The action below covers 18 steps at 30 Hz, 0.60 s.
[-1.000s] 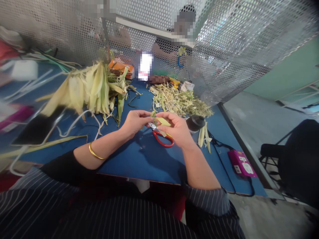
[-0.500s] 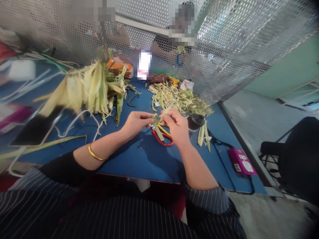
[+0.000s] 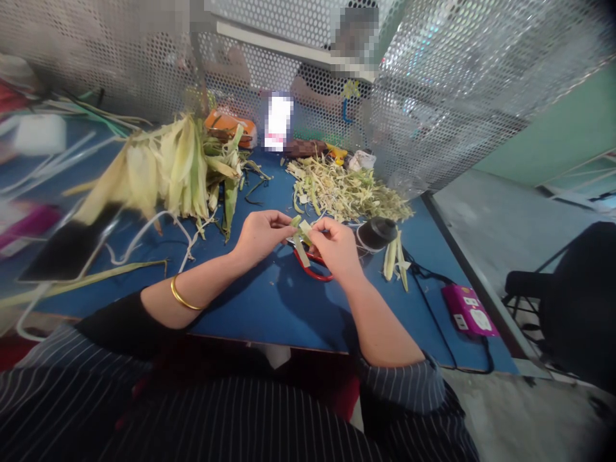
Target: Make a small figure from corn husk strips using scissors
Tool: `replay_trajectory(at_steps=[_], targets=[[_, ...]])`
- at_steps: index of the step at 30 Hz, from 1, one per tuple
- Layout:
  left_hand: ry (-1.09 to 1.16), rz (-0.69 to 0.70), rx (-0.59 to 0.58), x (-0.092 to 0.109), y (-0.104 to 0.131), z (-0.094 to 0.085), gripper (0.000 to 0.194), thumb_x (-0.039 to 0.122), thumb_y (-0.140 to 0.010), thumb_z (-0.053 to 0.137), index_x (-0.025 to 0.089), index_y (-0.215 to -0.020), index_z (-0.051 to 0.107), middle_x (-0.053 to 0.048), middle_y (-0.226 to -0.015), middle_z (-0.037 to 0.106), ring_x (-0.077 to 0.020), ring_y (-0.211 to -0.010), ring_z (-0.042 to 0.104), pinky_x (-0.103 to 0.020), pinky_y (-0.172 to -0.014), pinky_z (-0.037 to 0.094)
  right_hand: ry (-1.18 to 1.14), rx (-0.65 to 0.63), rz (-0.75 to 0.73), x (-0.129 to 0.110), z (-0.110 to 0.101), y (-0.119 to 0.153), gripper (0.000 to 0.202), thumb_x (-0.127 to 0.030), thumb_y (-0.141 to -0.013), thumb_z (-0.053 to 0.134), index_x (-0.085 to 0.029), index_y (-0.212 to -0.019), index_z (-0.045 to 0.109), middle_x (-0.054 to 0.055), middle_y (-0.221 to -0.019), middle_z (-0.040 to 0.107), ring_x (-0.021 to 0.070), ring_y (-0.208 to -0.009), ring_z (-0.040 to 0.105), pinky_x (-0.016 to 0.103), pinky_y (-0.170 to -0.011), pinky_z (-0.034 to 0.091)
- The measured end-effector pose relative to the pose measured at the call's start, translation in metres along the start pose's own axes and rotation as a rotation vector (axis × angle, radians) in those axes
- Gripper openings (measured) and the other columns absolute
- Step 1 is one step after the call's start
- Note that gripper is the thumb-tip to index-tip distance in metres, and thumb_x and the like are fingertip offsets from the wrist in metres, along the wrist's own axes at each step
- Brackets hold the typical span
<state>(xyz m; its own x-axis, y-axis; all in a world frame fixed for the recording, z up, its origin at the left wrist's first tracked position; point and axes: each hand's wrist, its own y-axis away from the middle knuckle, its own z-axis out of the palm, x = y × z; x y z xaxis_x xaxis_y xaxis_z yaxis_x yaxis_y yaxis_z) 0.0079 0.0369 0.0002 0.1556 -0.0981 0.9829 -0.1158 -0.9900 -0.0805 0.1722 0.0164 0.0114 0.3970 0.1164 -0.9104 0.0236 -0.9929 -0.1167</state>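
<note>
My left hand point(image 3: 264, 234) pinches a folded strip of pale green corn husk point(image 3: 301, 250) between thumb and fingertips, with one end hanging down. Close beside it, my right hand point(image 3: 337, 247) is closed on the husk strip's other part, thumb against fingers. Scissors with red handles point(image 3: 315, 276) lie on the blue table under the hands, their blades partly hidden. Just right of my right hand, a spool of dark thread point(image 3: 378, 233) lies on its side. Beyond the hands spreads a heap of shredded husk pieces point(image 3: 346, 189).
A bundle of long corn husks point(image 3: 178, 167) lies at the left, near a dark tablet-like slab point(image 3: 72, 250) and white cord point(image 3: 139, 240). A lit phone point(image 3: 278, 122) stands against the perforated metal screen point(image 3: 269, 64). A purple box point(image 3: 469, 310) with black cable sits at the right edge.
My right fingers have shifted slightly down on the husk, and a short pale end now shows between the hands. My left hand has hardly moved.
</note>
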Motion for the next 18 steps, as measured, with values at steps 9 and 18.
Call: replay_trajectory(at_steps=[9,18], targets=[[-0.080,0.019,-0.004,-0.0034,0.0004,0.0013,0.025,0.034,-0.067,0.069,0.015,-0.082,0.072,-0.006,-0.074,0.070,-0.0131,-0.061,0.061,-0.023,-0.056,0.047,0.166,-0.004,-0.148,0.0021,0.0006,-0.0008,0.012,-0.027,-0.077,0.056,-0.020,-0.067,0.052,-0.003,-0.057,0.055,0.0097,-0.050,0.048,0.023,-0.050,0.036],[-0.163,0.091,-0.015,-0.0055,0.0035,0.0017,0.022,0.034,-0.070,0.066,0.016,-0.083,0.072,-0.006,-0.075,0.071,-0.0139,-0.063,0.061,-0.023,-0.058,0.045,0.164,0.004,-0.129,0.0011,0.0018,-0.0008,0.016,-0.031,-0.079,0.056,-0.020,-0.068,0.053,-0.002,-0.058,0.055,0.0104,-0.051,0.051,0.024,-0.050,0.040]])
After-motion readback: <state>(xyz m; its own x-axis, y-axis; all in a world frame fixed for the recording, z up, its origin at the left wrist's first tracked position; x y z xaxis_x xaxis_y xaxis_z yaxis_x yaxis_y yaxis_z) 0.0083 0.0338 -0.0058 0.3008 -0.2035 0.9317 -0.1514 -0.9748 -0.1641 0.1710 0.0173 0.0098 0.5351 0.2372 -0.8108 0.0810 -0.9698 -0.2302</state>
